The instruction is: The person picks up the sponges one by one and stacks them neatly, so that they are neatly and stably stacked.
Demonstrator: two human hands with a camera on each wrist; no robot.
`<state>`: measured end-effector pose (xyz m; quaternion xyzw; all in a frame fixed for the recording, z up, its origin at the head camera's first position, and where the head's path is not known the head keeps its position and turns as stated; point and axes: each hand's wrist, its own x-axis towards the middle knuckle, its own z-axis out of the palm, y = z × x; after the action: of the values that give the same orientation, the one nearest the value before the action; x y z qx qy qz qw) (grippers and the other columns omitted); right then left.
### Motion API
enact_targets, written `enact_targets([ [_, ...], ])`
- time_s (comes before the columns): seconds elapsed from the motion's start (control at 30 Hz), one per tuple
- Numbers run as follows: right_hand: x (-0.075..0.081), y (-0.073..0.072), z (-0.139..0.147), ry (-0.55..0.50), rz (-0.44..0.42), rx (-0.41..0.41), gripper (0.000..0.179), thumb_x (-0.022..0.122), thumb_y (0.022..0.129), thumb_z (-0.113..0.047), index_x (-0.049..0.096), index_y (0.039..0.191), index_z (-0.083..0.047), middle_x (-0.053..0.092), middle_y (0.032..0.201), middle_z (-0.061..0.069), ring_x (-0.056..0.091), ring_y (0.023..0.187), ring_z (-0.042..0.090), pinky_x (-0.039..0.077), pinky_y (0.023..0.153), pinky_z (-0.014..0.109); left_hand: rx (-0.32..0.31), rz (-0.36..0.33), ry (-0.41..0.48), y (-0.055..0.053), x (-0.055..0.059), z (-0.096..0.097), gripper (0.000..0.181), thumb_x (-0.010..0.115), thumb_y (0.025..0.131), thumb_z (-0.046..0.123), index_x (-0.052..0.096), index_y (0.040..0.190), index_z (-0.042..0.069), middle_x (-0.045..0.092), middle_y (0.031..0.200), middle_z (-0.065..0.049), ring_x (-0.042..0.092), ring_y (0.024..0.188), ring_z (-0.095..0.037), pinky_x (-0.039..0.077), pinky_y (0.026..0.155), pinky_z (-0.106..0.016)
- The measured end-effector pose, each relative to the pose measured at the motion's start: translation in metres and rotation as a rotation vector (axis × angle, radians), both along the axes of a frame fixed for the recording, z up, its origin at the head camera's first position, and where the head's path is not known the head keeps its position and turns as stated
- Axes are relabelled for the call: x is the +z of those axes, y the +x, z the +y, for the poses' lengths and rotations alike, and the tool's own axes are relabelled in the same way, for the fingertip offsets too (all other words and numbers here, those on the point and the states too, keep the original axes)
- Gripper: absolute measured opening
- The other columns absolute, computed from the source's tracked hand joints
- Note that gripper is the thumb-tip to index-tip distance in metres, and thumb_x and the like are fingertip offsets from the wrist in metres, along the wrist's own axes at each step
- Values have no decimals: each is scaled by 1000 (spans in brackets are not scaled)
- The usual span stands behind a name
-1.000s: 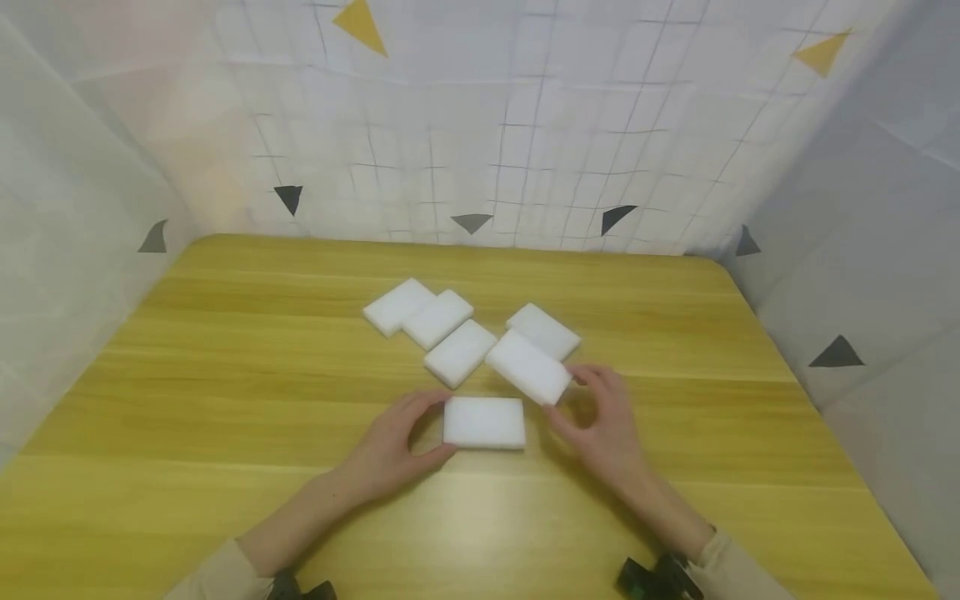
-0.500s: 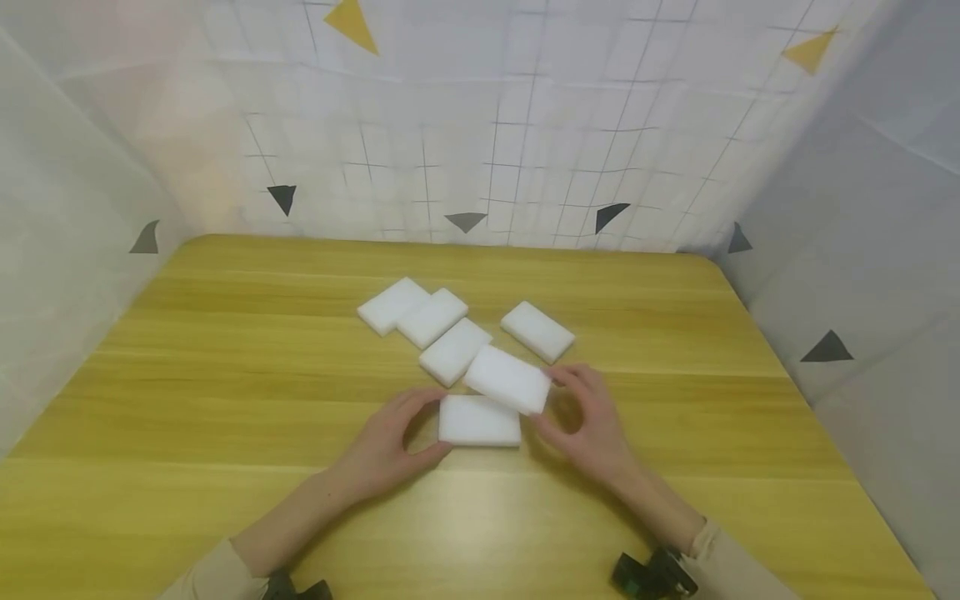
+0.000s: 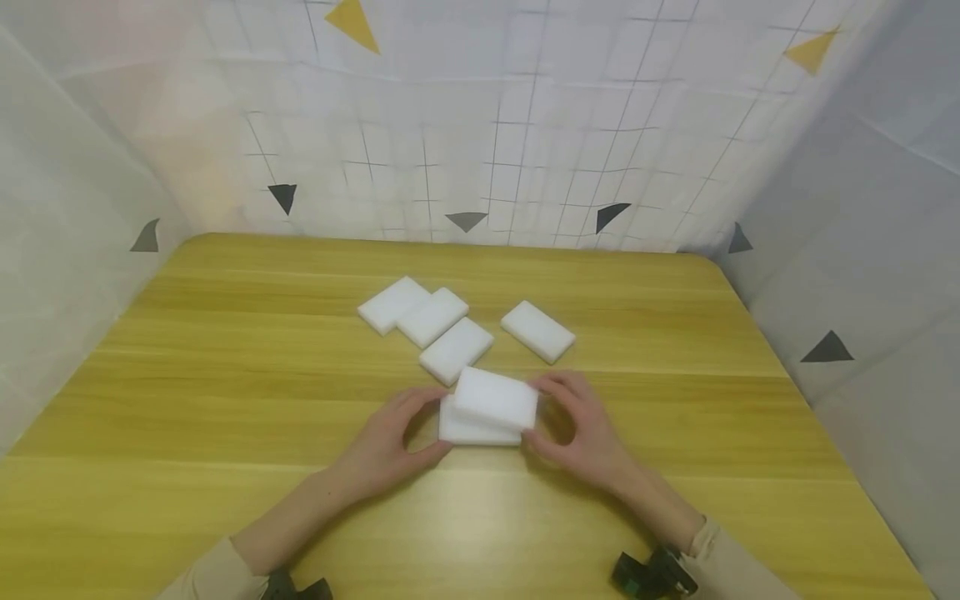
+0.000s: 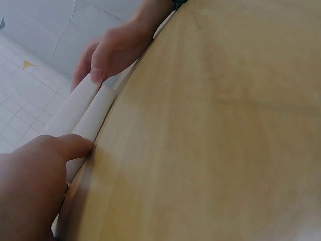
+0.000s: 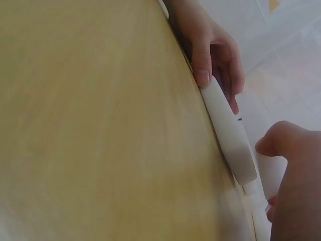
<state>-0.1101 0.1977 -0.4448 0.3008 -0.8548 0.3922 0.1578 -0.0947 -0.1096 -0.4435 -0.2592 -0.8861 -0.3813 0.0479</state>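
Observation:
A white sponge block (image 3: 467, 432) lies flat on the wooden table near its middle. My left hand (image 3: 390, 437) holds its left end between thumb and fingers. Over it, a second white sponge (image 3: 496, 398) is pinched at its right end by my right hand (image 3: 588, 433). This upper sponge is turned slightly and sits a little to the right of the lower one, covering much of it. In the left wrist view the upper sponge (image 4: 75, 108) shows close above the lower sponge (image 4: 93, 120). The right wrist view shows the left thumb against the lower sponge (image 5: 228, 133).
Behind the hands, three white sponges (image 3: 455, 351) lie in a slanting row, the two farther ones overlapping. Another sponge (image 3: 537, 332) lies alone to their right. The wooden table (image 3: 262, 317) ends at a white gridded curtain (image 3: 555, 125), with plain sheets at both sides.
My right hand has carried its sponge left and toward me, off the lone sponge at the back right and over the one in my left hand. The left hand has stayed in place.

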Motion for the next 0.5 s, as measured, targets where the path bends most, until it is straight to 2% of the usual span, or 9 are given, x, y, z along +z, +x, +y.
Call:
enact_targets([
  [0.3, 2, 1, -2, 24, -12, 61, 60, 85, 74, -22, 62, 129, -12, 57, 128, 3, 50, 120, 20, 38, 108, 25, 13, 5, -7, 0, 0, 0, 63, 82, 83, 30, 55, 139, 15, 61, 135, -2, 55, 128, -23, 45, 111, -44],
  [0.5, 3, 0, -2, 22, 12, 76, 62, 84, 74, -21, 62, 130, -11, 58, 127, 5, 51, 119, 20, 38, 107, 24, 10, 1, -7, 0, 0, 0, 63, 81, 83, 30, 55, 139, 15, 60, 136, -3, 55, 129, -23, 45, 111, -44],
])
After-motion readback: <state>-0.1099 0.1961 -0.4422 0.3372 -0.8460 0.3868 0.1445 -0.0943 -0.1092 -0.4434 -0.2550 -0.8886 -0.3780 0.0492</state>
